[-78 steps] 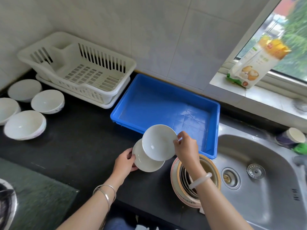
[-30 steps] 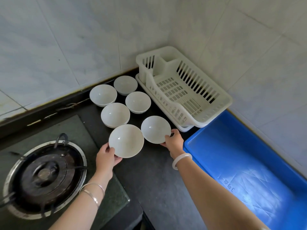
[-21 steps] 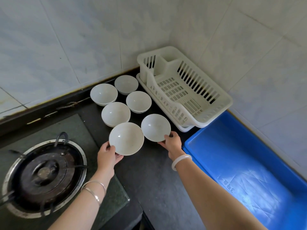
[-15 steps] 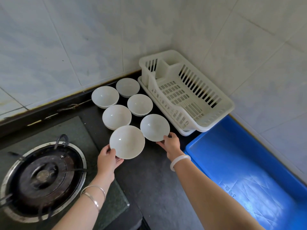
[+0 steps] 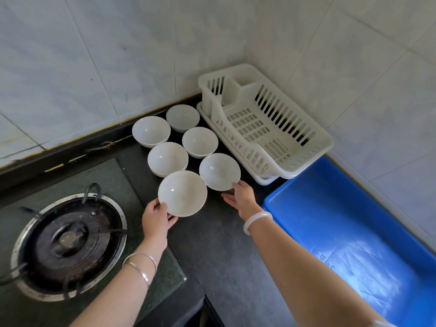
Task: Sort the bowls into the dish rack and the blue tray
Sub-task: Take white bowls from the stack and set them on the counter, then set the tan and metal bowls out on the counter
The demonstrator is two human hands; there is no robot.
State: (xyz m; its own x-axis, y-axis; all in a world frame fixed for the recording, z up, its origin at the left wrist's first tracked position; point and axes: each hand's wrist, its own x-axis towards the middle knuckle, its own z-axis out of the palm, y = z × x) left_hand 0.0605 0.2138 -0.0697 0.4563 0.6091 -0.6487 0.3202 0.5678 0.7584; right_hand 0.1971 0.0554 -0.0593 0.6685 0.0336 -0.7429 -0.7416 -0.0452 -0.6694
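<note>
Fingers of left hand (image 5: 155,218): curling under front bowl (image 5: 182,193), thumb pressing its rim.
Fingers of right hand (image 5: 241,197): lying straight, touching rim of second bowl (image 5: 219,172) on tabletop (image 5: 224,244) beside dish rack (image 5: 328,143).

bowls (image 5: 200,141): all six plain glossy white, near bowl (image 5: 182,193) same. dish rack (image 5: 326,143), far right: white, slotted walls, grid floor, slots read dark. blue tray (image 5: 330,208), right: saturated blue, pale glare patch with crease lines, small dark print. counter (image 5: 224,256): dark grey, fine speckle. wall tiles (image 5: 94,55): pale grey-white, faint marbling, thin grey grout. stove top (image 5: 113,175), near left: dark green-grey glass; burner (image 5: 68,239) black-brown, rusty; ring (image 5: 121,223) round it silver. left-wrist bangles (image 5: 141,267): silver. right-wrist bangle (image 5: 257,220): milky white.
</note>
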